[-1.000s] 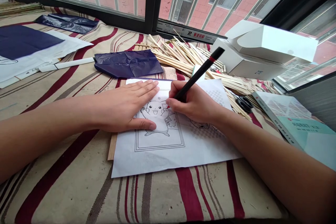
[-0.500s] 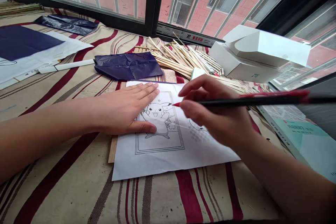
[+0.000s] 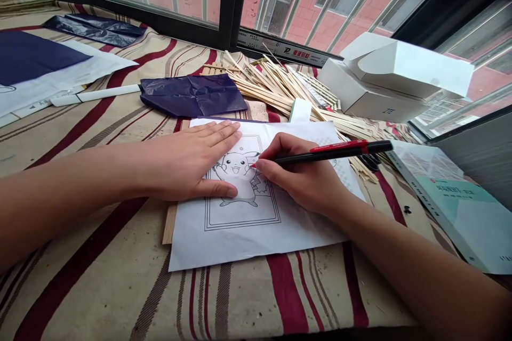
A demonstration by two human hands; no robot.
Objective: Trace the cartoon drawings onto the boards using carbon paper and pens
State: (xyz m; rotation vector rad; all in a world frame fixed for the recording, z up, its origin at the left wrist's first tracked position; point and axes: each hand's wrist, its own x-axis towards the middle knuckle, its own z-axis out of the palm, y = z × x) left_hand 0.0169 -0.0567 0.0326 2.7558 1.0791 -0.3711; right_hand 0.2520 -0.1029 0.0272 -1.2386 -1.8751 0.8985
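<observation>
The right hand has come down since the earlier frame and now rests on the paper, with the black-and-red pen lying toward the right. Its fingers close around the pen, and the red tip touches the head of the Pikachu drawing, at its right edge in view. The left hand lies open and flat on the sheet of paper, just left of the figure, with the thumb beside its feet. The sheet lies between the hands and sits on a wooden board, on a striped cloth. Beyond it are crumpled carbon paper, a pile of wooden sticks, and a white box. A book lies to the right.
</observation>
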